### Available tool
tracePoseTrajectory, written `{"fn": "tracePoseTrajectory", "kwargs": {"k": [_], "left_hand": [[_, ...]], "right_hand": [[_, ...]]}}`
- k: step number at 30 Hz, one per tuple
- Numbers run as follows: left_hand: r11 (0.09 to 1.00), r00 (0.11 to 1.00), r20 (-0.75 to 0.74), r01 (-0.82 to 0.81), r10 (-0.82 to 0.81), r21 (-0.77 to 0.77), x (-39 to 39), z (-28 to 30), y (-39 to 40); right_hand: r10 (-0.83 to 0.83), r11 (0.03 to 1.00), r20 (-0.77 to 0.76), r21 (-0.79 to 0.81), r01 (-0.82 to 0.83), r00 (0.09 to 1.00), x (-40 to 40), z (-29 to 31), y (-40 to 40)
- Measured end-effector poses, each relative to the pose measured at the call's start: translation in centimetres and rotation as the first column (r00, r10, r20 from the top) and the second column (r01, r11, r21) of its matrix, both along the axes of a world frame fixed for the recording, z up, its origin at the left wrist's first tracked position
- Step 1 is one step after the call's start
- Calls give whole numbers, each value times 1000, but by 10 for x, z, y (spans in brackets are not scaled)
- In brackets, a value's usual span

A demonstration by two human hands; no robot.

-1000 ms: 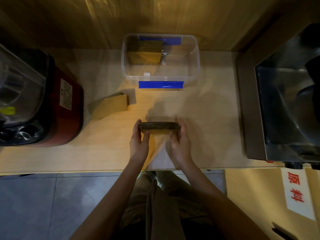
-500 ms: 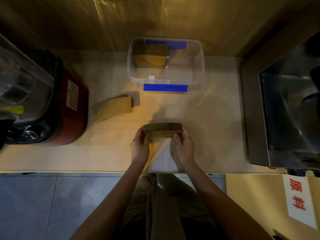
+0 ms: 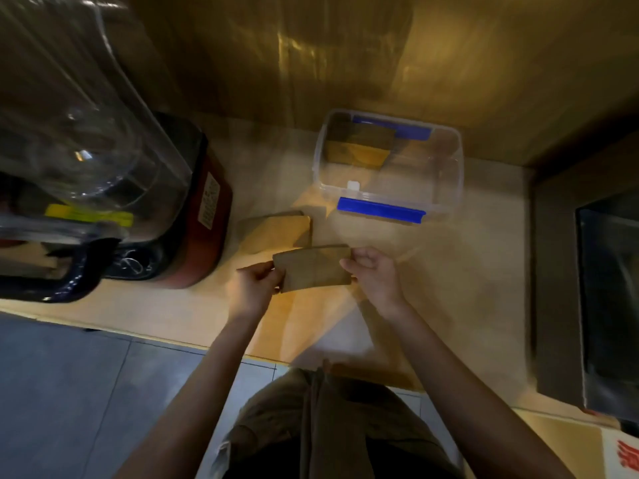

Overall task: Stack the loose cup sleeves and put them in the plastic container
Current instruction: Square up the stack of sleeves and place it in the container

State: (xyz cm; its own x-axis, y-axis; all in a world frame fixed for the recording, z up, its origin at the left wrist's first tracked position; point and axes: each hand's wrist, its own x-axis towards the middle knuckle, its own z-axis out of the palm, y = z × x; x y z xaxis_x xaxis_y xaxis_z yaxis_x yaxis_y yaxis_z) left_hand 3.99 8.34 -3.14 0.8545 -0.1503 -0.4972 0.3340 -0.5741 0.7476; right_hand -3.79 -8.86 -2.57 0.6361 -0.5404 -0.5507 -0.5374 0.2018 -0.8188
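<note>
Brown cup sleeves [image 3: 313, 267], a clear plastic container [image 3: 449, 188] with blue clips [image 3: 380, 209], a red blender base [image 3: 204, 216].

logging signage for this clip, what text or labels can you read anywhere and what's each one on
White label on the red blender base: printed lines, too blurred to read.
Yellow strip on the clear blender jar: no text can be made out.
White sign at the lower right edge: red characters, cut off by the frame and unreadable.
Plastic container, with blue clips, and cup sleeves: no text visible.
</note>
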Motion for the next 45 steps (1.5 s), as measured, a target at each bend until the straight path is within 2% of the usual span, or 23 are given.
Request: {"fn": "tracePoseTrajectory", "kwargs": {"k": [3,6,11,16,20,24,28,31,34,39,42,45], "left_hand": [[998,998,0,-62,62,12,22,3,12],[993,993,67,-103,99,59,35,7,15],[983,987,108,-130,116,133,47,-1,10],[967,996,92,-40,17,253,53,-12,2],[960,998,52,-33,19,277,57,-21,2],[968,999,18,-49,46,247,58,-27,3],[976,994,-17,-99,105,193,55,-27,5],[978,989,-39,-138,145,154,56,-28,6],[980,985,-46,-160,166,116,60,-27,4],[976,978,-75,-188,196,107,64,-28,-1],[970,965,-99,-242,244,39,66,-28,1],[952,942,-192,-295,276,-79,65,-29,5]], "right_hand": [[-9,988,-14,156,12,1000,29,4,6],[-9,990,-29,140,13,1000,53,2,14],[-18,999,-102,-32,14,995,86,-9,24],[61,987,-111,-143,-77,992,101,-13,30],[182,916,-87,-346,-202,979,103,-17,32],[257,889,-65,-375,-263,964,104,-20,30],[142,954,-4,-267,-138,990,101,-21,26],[53,999,-61,16,-52,997,102,-19,22],[48,970,-105,241,-22,993,104,-20,18],[166,962,-114,236,-135,980,108,-24,19],[141,959,-128,264,-104,982,108,-26,19],[160,943,-133,312,-112,978,102,-21,14]]}}
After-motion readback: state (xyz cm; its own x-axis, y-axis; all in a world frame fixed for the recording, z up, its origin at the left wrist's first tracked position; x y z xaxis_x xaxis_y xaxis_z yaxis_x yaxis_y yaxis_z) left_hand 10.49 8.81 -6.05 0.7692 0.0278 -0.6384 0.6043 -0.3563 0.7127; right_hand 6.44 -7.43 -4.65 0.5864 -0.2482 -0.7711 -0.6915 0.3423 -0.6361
